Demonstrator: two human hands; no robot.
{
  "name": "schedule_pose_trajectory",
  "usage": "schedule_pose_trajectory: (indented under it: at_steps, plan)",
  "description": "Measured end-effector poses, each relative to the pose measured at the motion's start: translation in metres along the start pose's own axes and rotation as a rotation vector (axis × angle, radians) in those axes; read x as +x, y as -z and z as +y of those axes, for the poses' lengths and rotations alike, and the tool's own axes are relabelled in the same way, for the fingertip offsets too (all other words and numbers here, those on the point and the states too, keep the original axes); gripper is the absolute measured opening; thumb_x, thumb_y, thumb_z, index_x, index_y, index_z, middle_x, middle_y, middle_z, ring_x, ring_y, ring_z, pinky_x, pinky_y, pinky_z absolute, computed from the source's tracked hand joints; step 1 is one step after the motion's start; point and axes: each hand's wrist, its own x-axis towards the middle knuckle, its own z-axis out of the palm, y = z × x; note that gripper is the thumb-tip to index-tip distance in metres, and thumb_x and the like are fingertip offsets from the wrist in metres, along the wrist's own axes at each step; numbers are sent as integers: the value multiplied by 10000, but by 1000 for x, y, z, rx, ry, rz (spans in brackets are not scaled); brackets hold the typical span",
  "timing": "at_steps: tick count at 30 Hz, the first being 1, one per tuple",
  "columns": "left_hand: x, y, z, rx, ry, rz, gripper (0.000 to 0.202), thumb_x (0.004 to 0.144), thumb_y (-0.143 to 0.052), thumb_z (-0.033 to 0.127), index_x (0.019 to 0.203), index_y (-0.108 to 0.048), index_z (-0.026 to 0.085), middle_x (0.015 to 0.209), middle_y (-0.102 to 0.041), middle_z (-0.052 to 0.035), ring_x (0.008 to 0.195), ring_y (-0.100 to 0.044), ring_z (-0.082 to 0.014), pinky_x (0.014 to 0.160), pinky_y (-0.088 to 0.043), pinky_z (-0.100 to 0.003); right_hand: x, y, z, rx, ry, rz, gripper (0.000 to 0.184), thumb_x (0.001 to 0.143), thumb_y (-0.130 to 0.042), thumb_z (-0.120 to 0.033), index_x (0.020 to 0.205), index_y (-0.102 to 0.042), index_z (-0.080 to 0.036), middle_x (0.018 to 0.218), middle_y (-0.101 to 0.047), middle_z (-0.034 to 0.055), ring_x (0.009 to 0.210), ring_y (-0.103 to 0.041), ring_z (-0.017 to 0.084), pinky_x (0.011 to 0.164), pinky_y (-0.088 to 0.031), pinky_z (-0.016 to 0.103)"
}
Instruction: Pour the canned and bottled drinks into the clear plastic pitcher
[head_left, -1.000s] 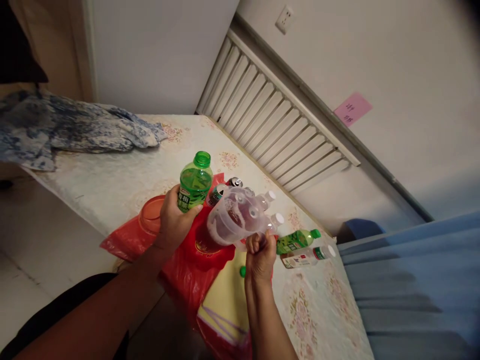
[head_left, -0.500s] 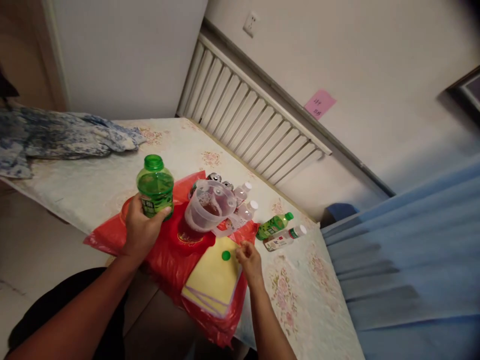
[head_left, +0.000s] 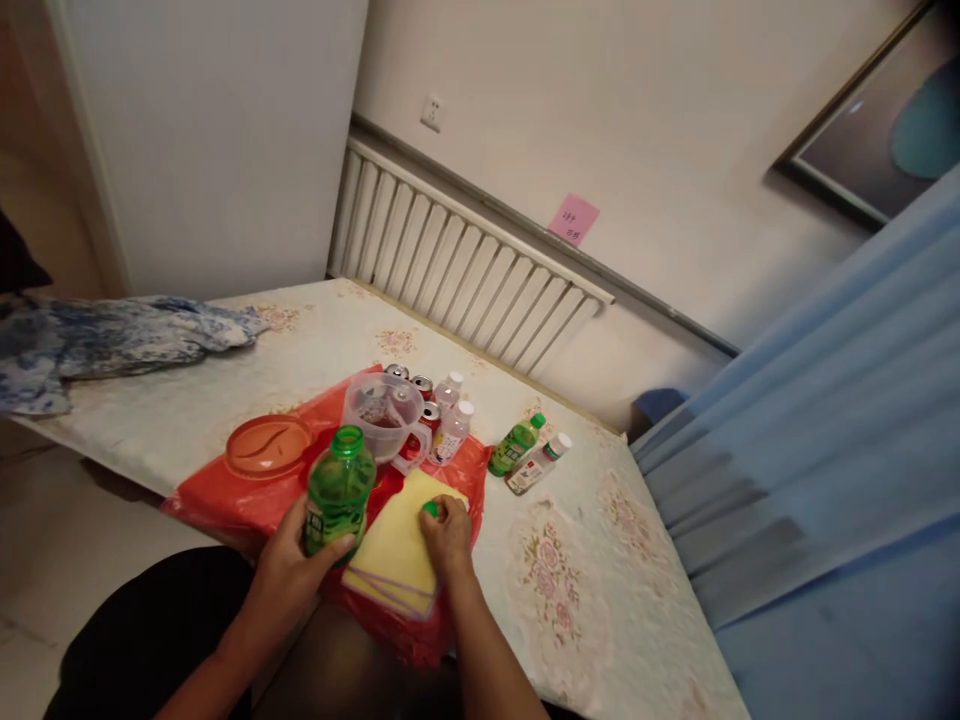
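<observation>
My left hand (head_left: 296, 565) is wrapped round a green plastic bottle (head_left: 342, 490), uncapped and upright, above the near part of a red plastic bag (head_left: 202, 500). Over a folded yellow cloth (head_left: 394, 545), my right hand (head_left: 450, 535) has its fingers closed on a small green bottle cap (head_left: 430, 509). Behind the bottle stands a clear plastic jug (head_left: 382, 415) with brown, foamy liquid inside. An orange-red round lid (head_left: 268, 447) lies on the bag to the left of the jug.
Several drink cans (head_left: 422, 387) and two white-capped bottles (head_left: 451, 432) stand just behind the jug. Further right are another green bottle (head_left: 517, 445) and a white-capped bottle (head_left: 538, 464). A blue-white cloth (head_left: 150, 340) lies on the table's (head_left: 555, 640) left; a radiator (head_left: 465, 260) runs behind.
My left hand has brought the green bottle down and toward me, in front of the jug, uncovering the lid. My right hand has moved onto the green cap and taken hold of it.
</observation>
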Motion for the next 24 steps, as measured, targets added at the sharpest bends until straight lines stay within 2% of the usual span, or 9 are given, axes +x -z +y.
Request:
schedule_pose_trajectory:
  at_steps: [3,7,10,13,16,20,24]
  plan:
    - [-13,-14,-1,-87,28,-129,720,675,-763,491,1293,-549,190,1257,-705,-122,1165,-662,-351,1014,-536,-485,-8,17,3,86,-19,2,187,703,-629,-241,861,-705,-176,719,-619,-6,658,-562,172,646,-496,274]
    - [-28,-35,-5,-87,13,-224,778,648,-760,499,1325,-530,190,1323,-667,-135,1248,-609,-358,1084,-483,-501,-29,55,-6,301,-41,19,328,731,-592,-270,1024,-697,-167,803,-643,12,626,-572,157,565,-512,260]
    - [-38,-49,-7,-108,-7,-306,828,606,-768,505,1323,-539,158,1346,-648,-160,1280,-582,-378,1088,-477,-496,-44,91,-30,305,118,22,323,707,-613,-202,1013,-718,-184,959,-678,54,673,-594,146,609,-519,251]
    - [-47,-60,-5,-117,-25,-411,781,623,-767,476,1308,-554,166,1320,-662,-144,1256,-597,-367,1070,-487,-478,-54,125,-57,219,273,-9,308,738,-610,-143,1019,-721,-201,986,-694,55,719,-613,150,694,-530,264]
    - [-54,-67,-1,-77,-39,-460,720,639,-752,428,1293,-561,196,1300,-669,-116,1243,-599,-354,1075,-475,-477,-59,152,-75,158,365,-27,325,767,-613,-116,1068,-703,-200,980,-707,50,702,-616,147,740,-533,281]
    - [-61,-73,7,-35,-36,-488,703,622,-731,386,1279,-562,202,1299,-665,-111,1252,-587,-356,1098,-443,-491,-62,174,-84,107,422,-38,317,799,-626,-126,1097,-693,-210,958,-710,39,680,-612,146,736,-533,287]
    - [-65,-76,10,-52,-28,-519,720,625,-720,384,1296,-542,194,1339,-640,-123,1265,-576,-352,1112,-425,-488,-62,184,-85,95,421,-21,322,803,-651,-137,1111,-688,-221,912,-713,20,679,-616,148,736,-525,291]
